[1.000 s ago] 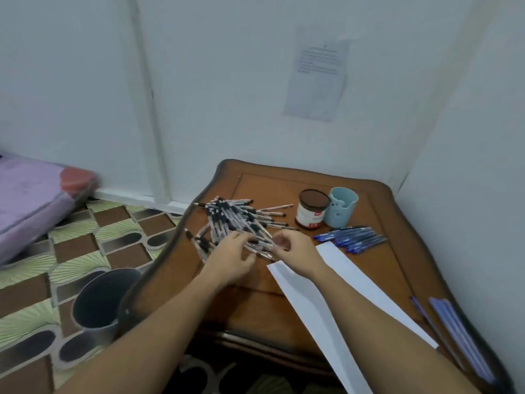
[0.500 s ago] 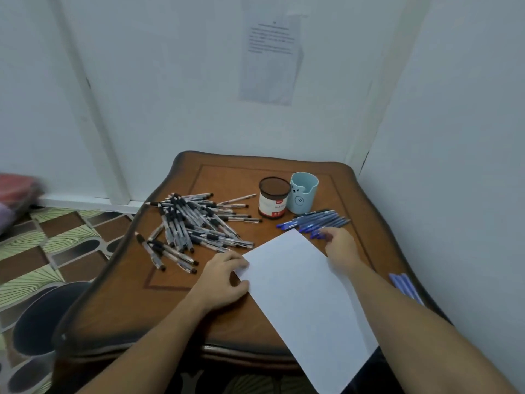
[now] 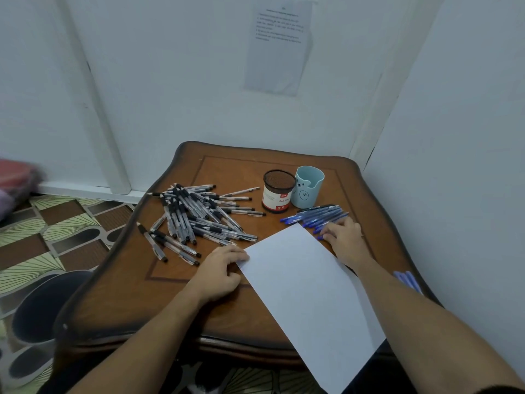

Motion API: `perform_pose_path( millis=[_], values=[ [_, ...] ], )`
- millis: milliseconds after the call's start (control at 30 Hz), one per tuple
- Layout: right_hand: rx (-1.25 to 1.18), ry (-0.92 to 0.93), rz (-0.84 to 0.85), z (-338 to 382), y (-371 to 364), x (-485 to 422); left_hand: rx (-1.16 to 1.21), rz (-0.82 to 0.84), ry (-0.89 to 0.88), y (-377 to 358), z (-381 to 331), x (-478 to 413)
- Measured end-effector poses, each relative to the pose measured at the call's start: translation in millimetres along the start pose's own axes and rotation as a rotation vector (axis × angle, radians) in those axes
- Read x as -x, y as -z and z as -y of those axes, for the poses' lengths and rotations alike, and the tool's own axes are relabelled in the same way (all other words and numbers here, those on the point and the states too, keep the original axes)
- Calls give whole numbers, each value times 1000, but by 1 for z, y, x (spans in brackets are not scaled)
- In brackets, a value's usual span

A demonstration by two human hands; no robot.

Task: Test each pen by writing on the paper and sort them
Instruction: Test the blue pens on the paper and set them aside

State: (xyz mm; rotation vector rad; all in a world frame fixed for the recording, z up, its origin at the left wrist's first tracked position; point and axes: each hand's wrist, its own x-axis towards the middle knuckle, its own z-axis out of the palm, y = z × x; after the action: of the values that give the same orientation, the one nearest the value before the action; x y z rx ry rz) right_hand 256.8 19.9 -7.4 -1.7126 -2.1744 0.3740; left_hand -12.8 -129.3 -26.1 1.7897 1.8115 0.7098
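Note:
A white sheet of paper (image 3: pixel 309 291) lies slanted on the brown wooden table (image 3: pixel 142 282), its near corner hanging over the front edge. My left hand (image 3: pixel 220 270) rests at the paper's left corner, fingers touching its edge. A large pile of black-and-clear pens (image 3: pixel 199 217) is spread on the table's left half. A smaller group of blue pens (image 3: pixel 315 216) lies right of centre. My right hand (image 3: pixel 343 237) lies on the near end of the blue pens, fingers spread over them; whether it grips one is hidden.
A dark mesh pen holder (image 3: pixel 277 194) and a light blue cup (image 3: pixel 308 187) stand at the back centre. More blue pens (image 3: pixel 409 281) lie at the table's right edge. White walls close in behind and to the right. A dark bin (image 3: pixel 42 308) sits on the patterned floor, left.
Both hands left the black pen pile. The paper now lies flat with my left hand at its corner, and my right hand reached over to the blue pens. The camera turned right.

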Motion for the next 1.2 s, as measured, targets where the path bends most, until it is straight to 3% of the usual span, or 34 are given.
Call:
perform_pose_path(
  millis=[100,267,467,533,600,700,900,1067,1200],
  values=[
    [141,66,-51,9,5,3,38,-73,11,1,0,5],
    [-120,158,70,41,12,13,12,-94,21,2,-3,9],
    [-305,155,59,70,5,27,-11,-24,30,6,-1,11],
    [-382,117,20,79,0,29,-30,-15,17,7,0,12],
    [-612,12,5,92,-3,31,-38,-20,-3,6,1,13],
    [-973,-158,63,108,-5,39,-44,-20,-28,4,1,17],
    [-1281,-356,259,115,-24,61,-9,-27,-19,8,3,17],
    [-1194,-306,252,112,-38,72,-38,-21,-5,18,4,15],
    [-995,-142,300,116,-42,70,-123,-25,-67,20,8,15]
  ],
)
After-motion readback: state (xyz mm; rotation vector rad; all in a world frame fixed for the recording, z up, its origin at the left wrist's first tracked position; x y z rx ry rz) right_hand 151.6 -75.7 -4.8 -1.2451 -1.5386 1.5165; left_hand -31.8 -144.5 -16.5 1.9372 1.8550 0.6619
